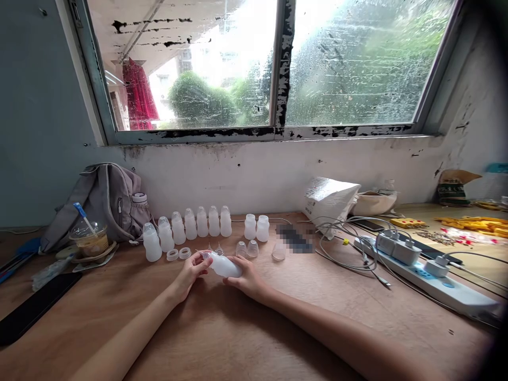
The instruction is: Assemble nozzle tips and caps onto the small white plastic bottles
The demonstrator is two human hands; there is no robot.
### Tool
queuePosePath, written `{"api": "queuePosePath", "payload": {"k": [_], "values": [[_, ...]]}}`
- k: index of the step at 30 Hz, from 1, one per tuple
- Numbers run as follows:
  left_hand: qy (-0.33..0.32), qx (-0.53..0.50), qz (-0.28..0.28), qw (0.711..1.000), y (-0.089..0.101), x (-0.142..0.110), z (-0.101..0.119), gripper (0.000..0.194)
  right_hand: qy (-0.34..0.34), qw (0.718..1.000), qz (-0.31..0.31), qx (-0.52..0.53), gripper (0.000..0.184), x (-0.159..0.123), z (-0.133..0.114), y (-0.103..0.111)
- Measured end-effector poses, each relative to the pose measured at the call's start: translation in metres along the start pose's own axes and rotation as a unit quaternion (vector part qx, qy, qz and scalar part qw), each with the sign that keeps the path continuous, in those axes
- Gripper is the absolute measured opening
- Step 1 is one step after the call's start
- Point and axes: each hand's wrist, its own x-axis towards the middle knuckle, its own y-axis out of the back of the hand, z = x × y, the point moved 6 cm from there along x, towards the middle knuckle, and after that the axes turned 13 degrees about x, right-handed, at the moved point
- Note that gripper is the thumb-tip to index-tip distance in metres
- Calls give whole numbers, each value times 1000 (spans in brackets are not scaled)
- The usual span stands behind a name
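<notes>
My fingers (203,263) grip a bottle (226,267) from both sides; left sits a cup (84,231) of brown drink (92,245), right a power strip (462,296).

A wide window (273,69) fills the upper part of the far side, its grey frame (190,137) chipped and blotched with dark patches. Bright daylight comes through the glass, which is streaked and spotted. Beyond the left pane (238,37), red cloth (139,98) hangs near rounded green bushes (202,100); the right pane (357,69) blurs more greenery. Below runs a white wall (238,182), stained and dotted with small dark marks. A blue-grey wall (35,116) stands at the left, a scuffed pale wall (472,127) at the right. A brown wooden table (222,338) stands against the white wall, with a lighter tabletop (416,210) at the right
</notes>
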Motion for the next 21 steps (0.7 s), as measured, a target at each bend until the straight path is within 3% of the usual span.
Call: {"api": "queuePosePath", "payload": {"k": [6,12,16,21], "values": [[-25,7,-21,999,1,-2,9,41,-21,1000,7,17,46,0,7,0],[-38,-34,-9,999,0,-1,10,39,-48,998,-27,23,38,-1,2,-4],[-48,-23,0,999,-6,-4,12,39,-13,997,-54,-58,37,-4,-7,-10],[-133,73,69,986,-11,-19,28,36,41,982,-123,-135,41,-10,-13,-23]]}}
